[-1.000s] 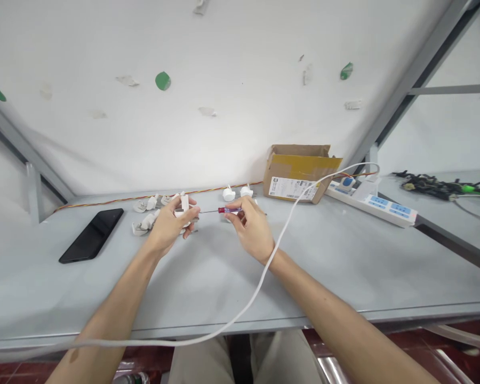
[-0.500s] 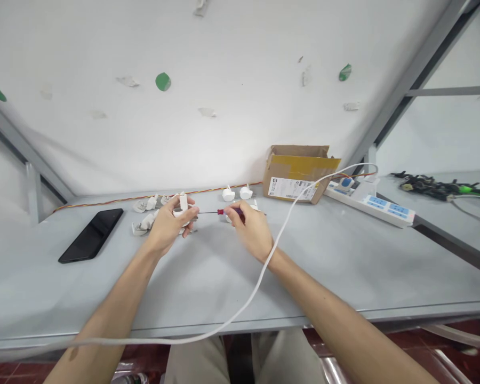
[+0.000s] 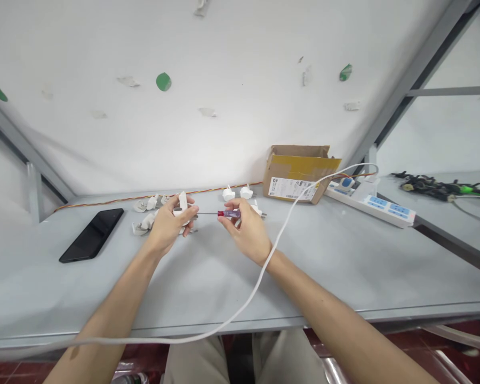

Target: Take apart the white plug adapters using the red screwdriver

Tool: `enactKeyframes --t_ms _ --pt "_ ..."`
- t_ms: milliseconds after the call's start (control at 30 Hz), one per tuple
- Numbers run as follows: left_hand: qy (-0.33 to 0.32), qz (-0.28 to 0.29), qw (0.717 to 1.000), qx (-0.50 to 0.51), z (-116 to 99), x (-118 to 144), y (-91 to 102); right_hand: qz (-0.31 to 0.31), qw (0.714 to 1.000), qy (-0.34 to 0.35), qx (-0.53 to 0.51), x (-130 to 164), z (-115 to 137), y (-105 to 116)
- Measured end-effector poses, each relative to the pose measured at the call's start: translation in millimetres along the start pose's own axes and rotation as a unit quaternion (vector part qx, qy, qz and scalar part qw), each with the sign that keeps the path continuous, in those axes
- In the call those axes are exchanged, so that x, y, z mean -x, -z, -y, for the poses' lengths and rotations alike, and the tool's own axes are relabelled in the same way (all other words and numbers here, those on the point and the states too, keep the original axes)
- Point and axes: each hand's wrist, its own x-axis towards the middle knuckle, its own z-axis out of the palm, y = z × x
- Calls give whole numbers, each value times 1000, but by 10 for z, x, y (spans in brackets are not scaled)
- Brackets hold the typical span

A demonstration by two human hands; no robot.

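Looking down from the head camera, the one view here:

Left hand: the left hand (image 3: 168, 223) is closed around a white plug part (image 3: 183, 205), thumb on top and fingers curled beneath — the part stands upright out of the grip, just above the grey table (image 3: 344, 256).

Right hand: the right hand (image 3: 246, 226) pinches a small screwdriver (image 3: 224, 214) at its red and purple handle, thumb and forefinger shut on it, the other fingers loosely bent.

Screwdriver: it lies level between the two hands, its thin metal shaft pointing left; the tip reaches the white plug part at the left hand's thumb, though whether it sits in a screw is too small to tell.

Loose white parts: a cluster of white plug pieces (image 3: 146, 213) lies on the table just beyond the left hand, and two more white pieces (image 3: 237, 192) stand behind the right hand, near the wall.

Phone: a black phone (image 3: 92, 234) lies flat, well to the left of the hands.

Cable: a white cable (image 3: 272, 256) runs from the near table edge across the right wrist and up toward the power strip (image 3: 378, 205) at the far right.

Box: an open cardboard box (image 3: 298, 173) sits against the wall — just left of the power strip.

Wire: a thin red and yellow wire (image 3: 116, 200) follows the table's back edge.
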Motion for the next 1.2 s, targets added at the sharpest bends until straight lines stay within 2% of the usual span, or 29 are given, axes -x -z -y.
enactKeyframes --t_ms 100,200,467,767,933,1200 --pt "1 9 1000 -7 12 2 -3 54 998 -35 25 -7 37 19" --pt "-2 8 1000 -20 18 -1 -1 107 992 -15 61 -22 49 34" --pt "3 12 999 -42 1 17 -14 48 997 50 47 -17 -27 15" --pt "4 1 1000 -31 1 10 -15 138 985 25 106 18 37 -2" --pt "19 0 1000 -16 -16 19 -32 103 987 35 117 12 32 3" --pt "46 -1 994 104 -27 -14 14 52 992 26 112 21 23 10"
